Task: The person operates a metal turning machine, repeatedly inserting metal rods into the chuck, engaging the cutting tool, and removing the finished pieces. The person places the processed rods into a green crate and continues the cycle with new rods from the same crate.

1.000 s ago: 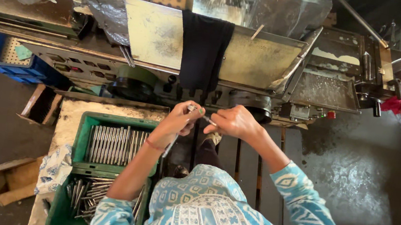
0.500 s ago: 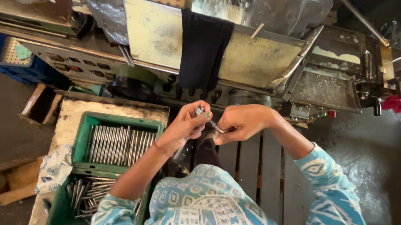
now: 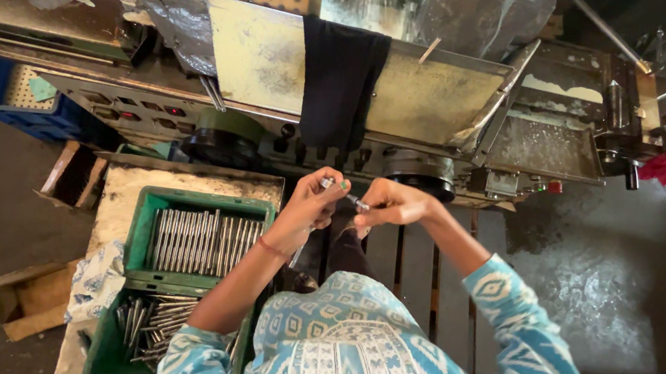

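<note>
My left hand and my right hand meet in front of a large metal machine, just below its front edge. Between them they hold a short shiny metal rod, gripped at both ends with fingertips. A second thin rod seems to hang down from my left hand, though it is hard to make out. Below my left forearm stands a green crate filled with several long metal rods laid side by side.
A second green crate with loose rods sits nearer me at lower left. A dark cloth hangs over the machine's tray. A blue crate and wooden boxes lie at left. Wooden slats are underfoot.
Both hands have risen slightly toward the machine and shifted a little right, still holding the small rod between them. The right elbow has swung outward.
</note>
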